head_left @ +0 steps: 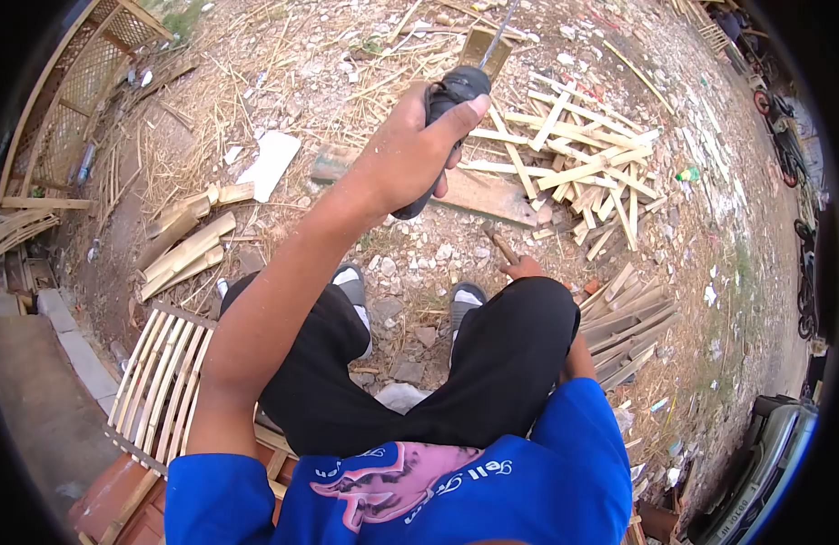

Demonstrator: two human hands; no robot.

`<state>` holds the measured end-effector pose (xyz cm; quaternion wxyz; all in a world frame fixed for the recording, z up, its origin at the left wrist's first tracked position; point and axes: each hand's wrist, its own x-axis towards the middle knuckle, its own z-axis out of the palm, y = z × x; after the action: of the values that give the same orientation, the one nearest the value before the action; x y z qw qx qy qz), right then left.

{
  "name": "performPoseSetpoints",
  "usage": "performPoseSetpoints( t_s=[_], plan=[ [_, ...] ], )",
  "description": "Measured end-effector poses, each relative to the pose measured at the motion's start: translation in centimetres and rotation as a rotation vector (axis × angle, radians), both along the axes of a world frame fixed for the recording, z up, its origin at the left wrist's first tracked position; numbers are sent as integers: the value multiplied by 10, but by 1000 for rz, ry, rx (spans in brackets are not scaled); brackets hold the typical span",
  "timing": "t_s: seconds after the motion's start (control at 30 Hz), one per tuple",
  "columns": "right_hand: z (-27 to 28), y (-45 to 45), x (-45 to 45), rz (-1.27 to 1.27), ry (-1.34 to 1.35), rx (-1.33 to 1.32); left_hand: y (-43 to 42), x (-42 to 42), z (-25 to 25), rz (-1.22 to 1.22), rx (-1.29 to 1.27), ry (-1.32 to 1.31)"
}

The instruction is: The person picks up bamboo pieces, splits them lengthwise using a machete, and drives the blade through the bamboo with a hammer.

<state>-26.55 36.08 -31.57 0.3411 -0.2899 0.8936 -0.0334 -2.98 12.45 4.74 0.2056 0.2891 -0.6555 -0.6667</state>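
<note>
My left hand (406,150) is raised in front of me, fingers wrapped round a black-bodied tool (462,84). A thin metal shaft like a drill bit (501,34) points away from its far end. Just behind the shaft shows a small brown rectangular piece (484,53); I cannot tell whether it touches the tool. Lower down, beside my right knee, my right hand (523,267) closes on a short brown wooden stick (502,244) with a darker tip. My knee and leg hide part of that hand and forearm. A wooden plank (488,195) lies on the ground beyond my feet.
Split bamboo strips (601,159) lie in a heap ahead right, with more strips (633,327) beside my right leg. Bamboo pieces (188,254) and a slatted bamboo panel (161,381) are at left. Rubble covers the ground. A vehicle (755,481) stands at lower right.
</note>
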Motion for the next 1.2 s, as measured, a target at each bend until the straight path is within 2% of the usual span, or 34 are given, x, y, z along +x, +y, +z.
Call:
performPoseSetpoints(
  t_s=[0.07, 0.17, 0.2, 0.27, 0.37, 0.43, 0.5, 0.63, 0.73, 0.9, 1.0, 1.1, 1.17, 1.2],
  plan=[
    [32, -2, -15, 63, -5, -125, -3, 0, 2, 1, 4, -15],
    [125, -11, -31, 53, -27, -346, 0, 6, 8, -26, 32, -70],
    [183, -21, -17, 4, -71, -536, 1, 6, 9, -26, 29, -76],
    [282, -44, 2, -154, 4, -522, 2, 7, 11, -25, 24, -79],
    [353, -67, 3, -160, -74, -904, 2, 8, 7, -16, 14, -77],
    [380, -84, 9, -85, -101, -1083, 3, 6, 7, 0, -15, -80],
    [394, -98, 21, -48, 0, -1110, 3, 6, 6, -3, -22, -89],
    [385, -109, 35, 79, 234, -949, 0, 10, 9, -30, -2, -107],
    [371, -116, 25, 75, 238, -952, -4, 10, 5, -18, -18, -104],
    [410, -121, 31, 59, 229, -1033, -4, 10, 6, 2, -33, -94],
    [414, -126, 30, 53, 183, -1158, -3, 9, 6, -13, -34, -103],
    [392, -129, 26, 2, 133, -1054, -2, 8, 5, -27, -30, -100],
    [378, -131, 25, 48, 215, -908, -1, 8, 5, -28, -26, -88],
    [373, -129, 23, 31, 211, -926, 0, 8, 6, -29, -28, -81]
  ],
)
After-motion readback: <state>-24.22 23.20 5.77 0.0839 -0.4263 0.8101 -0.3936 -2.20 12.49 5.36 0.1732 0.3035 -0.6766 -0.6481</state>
